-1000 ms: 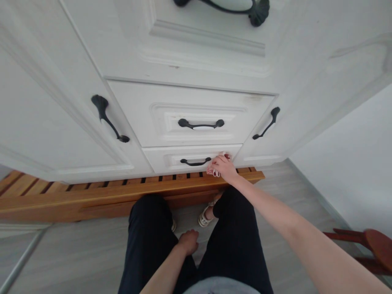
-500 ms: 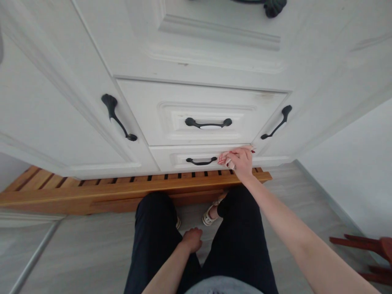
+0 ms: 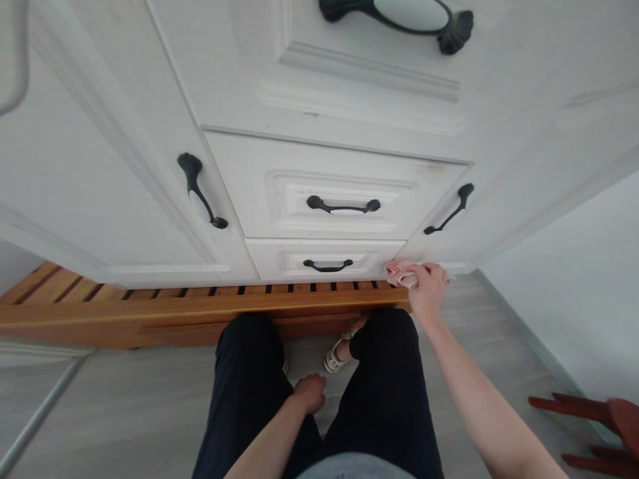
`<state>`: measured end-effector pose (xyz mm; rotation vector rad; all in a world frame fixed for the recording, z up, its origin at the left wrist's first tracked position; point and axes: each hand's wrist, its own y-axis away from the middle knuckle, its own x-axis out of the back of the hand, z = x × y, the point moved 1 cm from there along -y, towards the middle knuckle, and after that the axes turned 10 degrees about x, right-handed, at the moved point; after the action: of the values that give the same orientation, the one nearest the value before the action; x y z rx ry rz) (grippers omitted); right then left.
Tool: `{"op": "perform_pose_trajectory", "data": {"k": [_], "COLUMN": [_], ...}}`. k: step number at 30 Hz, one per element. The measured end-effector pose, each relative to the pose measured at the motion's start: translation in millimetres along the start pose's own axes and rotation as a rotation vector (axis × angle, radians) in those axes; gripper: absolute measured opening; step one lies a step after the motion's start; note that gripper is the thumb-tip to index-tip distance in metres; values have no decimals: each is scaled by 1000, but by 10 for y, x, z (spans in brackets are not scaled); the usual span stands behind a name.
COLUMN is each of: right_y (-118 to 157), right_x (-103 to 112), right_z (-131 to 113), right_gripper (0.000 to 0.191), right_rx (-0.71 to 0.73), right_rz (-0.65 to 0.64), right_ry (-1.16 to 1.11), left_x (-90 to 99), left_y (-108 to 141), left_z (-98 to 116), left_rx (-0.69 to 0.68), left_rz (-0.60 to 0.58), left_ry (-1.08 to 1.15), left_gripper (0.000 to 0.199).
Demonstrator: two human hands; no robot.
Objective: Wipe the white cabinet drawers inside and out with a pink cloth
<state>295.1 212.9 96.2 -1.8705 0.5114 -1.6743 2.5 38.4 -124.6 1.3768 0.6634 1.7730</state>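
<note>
My right hand (image 3: pixel 429 286) grips a pink and white cloth (image 3: pixel 401 273) against the bottom of the white cabinet (image 3: pixel 224 253), just right of the lowest drawer (image 3: pixel 369 258). The cloth is bunched, and part of it pokes out past the fingers on the right. My left hand (image 3: pixel 310 392) hangs between my knees with its fingers curled together and nothing visible in it. Dark handles (image 3: pixel 328 266) are fixed to the drawers and doors.
A slatted wooden bench (image 3: pixel 200 307) runs along the cabinet's base, in front of my knees. Reddish wooden furniture legs (image 3: pixel 574 407) lie at the lower right, near the white wall (image 3: pixel 589 293). A metal rail (image 3: pixel 44 416) crosses the floor at the lower left.
My right hand has moved right and slightly down with the cloth, from the lowest drawer's right end to the cabinet's lower edge beyond it. The view has shifted slightly.
</note>
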Motion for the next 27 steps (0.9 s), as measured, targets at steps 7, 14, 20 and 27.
{"op": "perform_pose_trajectory", "data": {"k": [7,14,20,27], "right_y": [-135,465,488,379], "right_x": [-372,-572,-402,-543], "right_z": [-290,-330,-498,-1626], "right_gripper": [24,42,36,38], "right_rx": [-65,20,-24,63], "right_rz": [-100,-336,-248,-234], "right_ry": [-135,-250,-290,-688], "left_x": [4,22,3,30], "left_y": [24,48,8,77], "left_z": [-8,-15,11,21], "left_rx": [3,10,15,49], "left_rz": [-18,0,-34,-38], "left_ry": [-20,26,13,59], "left_gripper": [39,38,39,39]}}
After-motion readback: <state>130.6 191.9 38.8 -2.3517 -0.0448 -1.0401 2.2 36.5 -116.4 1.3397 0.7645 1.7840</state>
